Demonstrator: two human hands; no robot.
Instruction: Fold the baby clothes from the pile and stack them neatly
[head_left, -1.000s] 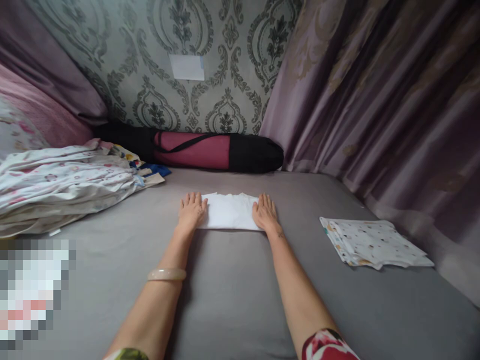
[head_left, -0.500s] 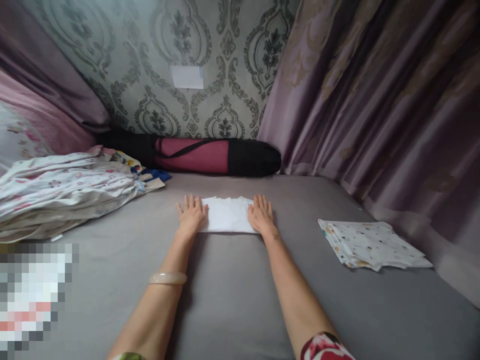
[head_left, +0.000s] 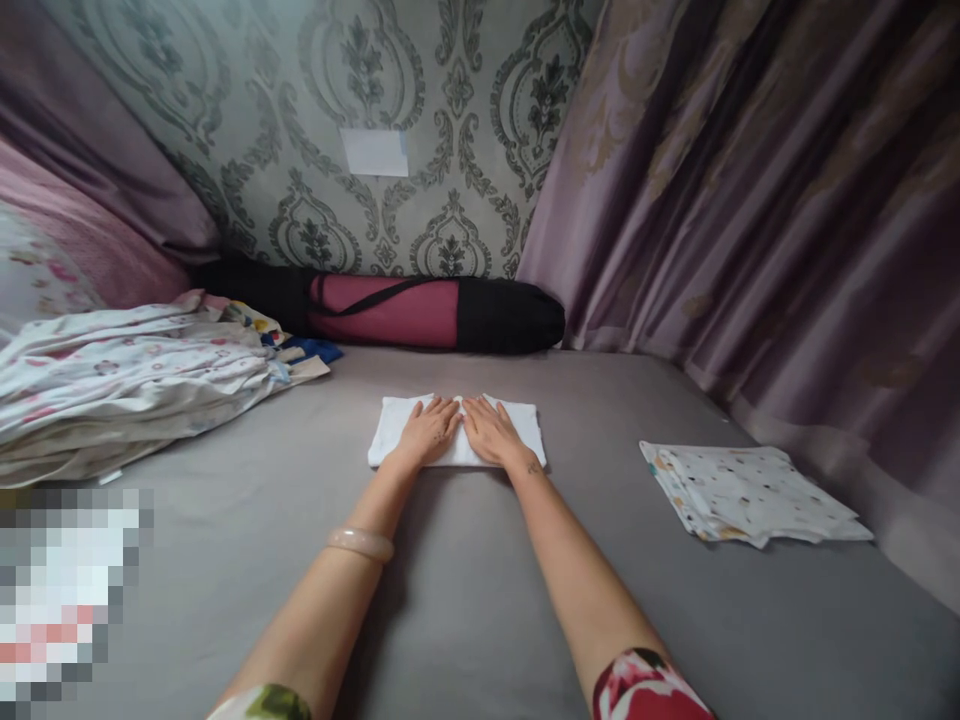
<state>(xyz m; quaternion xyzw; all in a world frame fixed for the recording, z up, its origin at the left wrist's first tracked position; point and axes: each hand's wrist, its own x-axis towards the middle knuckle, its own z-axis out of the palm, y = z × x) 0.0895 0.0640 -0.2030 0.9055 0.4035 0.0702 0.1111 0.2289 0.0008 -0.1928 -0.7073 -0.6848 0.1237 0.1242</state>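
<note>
A folded white cloth (head_left: 388, 430) lies flat on the grey bed sheet (head_left: 465, 570), its long side running left to right. Flat on its middle rests my left hand (head_left: 433, 428), fingers stretched out and pointing away from me. Beside it my right hand (head_left: 489, 428) presses on the same cloth, also with straight fingers. The two hands nearly meet at the fingertips, and they cover the cloth's centre. Both ends of the cloth show past the hands. A pale bangle (head_left: 361, 543) circles my left forearm.
A folded patterned cloth stack (head_left: 750, 492) lies to the right. On the left is a heap of printed fabric (head_left: 135, 370). A long black and maroon bag (head_left: 405, 312) lies along the wall. Purple curtains (head_left: 675, 200) hang at right. The lower left corner is blurred out.
Both hands have slid inward from the cloth's two ends to its middle, so the ends are now uncovered. The cloth stays in place.
</note>
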